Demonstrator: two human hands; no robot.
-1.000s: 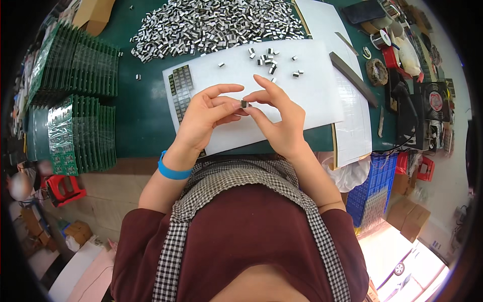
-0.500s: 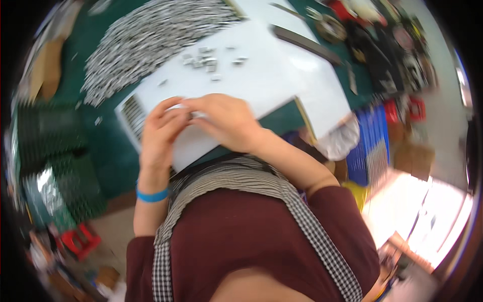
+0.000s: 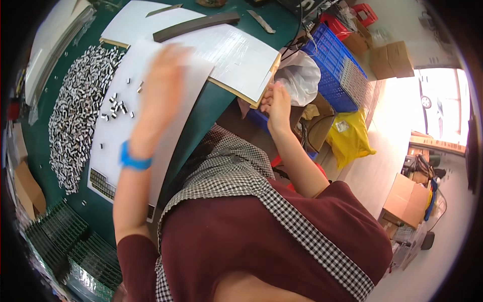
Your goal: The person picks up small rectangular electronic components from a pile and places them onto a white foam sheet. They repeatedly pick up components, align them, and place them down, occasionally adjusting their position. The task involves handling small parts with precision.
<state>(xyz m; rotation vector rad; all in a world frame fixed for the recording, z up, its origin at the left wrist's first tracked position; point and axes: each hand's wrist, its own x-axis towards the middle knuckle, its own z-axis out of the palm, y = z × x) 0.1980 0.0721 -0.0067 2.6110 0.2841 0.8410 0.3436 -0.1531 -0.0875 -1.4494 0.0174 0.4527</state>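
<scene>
Over the white board (image 3: 156,118) my left hand (image 3: 166,85), smeared by motion, reaches forward with a blue wristband (image 3: 135,156) below it. Its fingers are too blurred to read. My right hand (image 3: 277,103) is off to the right, at the board's near corner, with its fingers curled together. What they hold, if anything, is hidden. A clear plastic bag (image 3: 302,78) hangs right beside that hand. Several small silvery metal pieces (image 3: 116,105) lie loose on the board, left of my left hand. A big heap of the same pieces (image 3: 75,121) spreads farther left.
A dark bar (image 3: 196,26) lies across the boards at the far side. Stacked dark green trays (image 3: 65,231) stand at the lower left. A block of small pieces in rows (image 3: 102,184) sits on the board's corner. Right are a blue crate (image 3: 329,65) and a yellow bag (image 3: 349,138).
My hands were together over the board; now they are apart. The left has gone forward, the right toward the plastic bag. The view has turned to the right.
</scene>
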